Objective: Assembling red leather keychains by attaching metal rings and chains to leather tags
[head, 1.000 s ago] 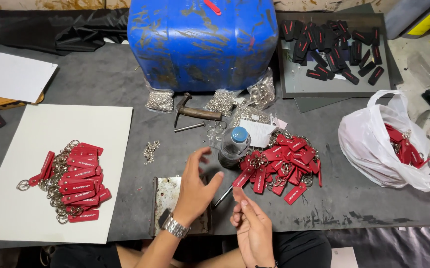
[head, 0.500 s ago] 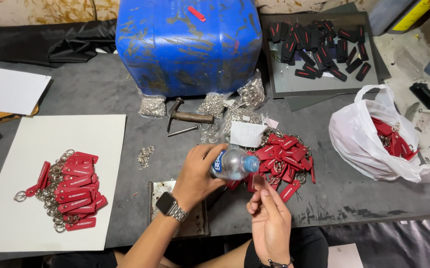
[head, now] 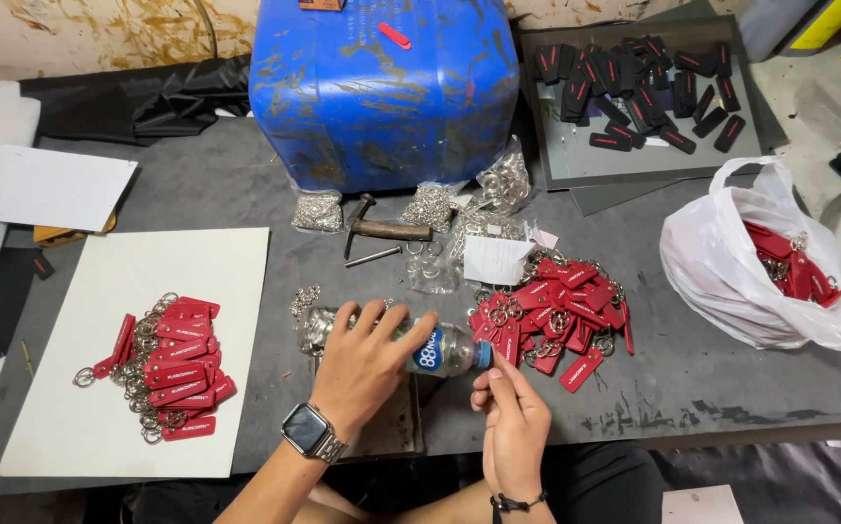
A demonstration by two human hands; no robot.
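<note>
Left hand (head: 362, 364) grips bottle (head: 440, 349) sideways, cap rightward

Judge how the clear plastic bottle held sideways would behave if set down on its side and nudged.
The bottle is round, so it would probably roll. It looks thin and clear, likely light and easily squeezed under the left hand.

A dark grey surface (head: 226, 194) carries a blue drum (head: 382, 92), a white board (head: 100, 291), a hammer (head: 382, 229), loose red key tags (head: 556, 311) and a white bag (head: 731, 262).
</note>
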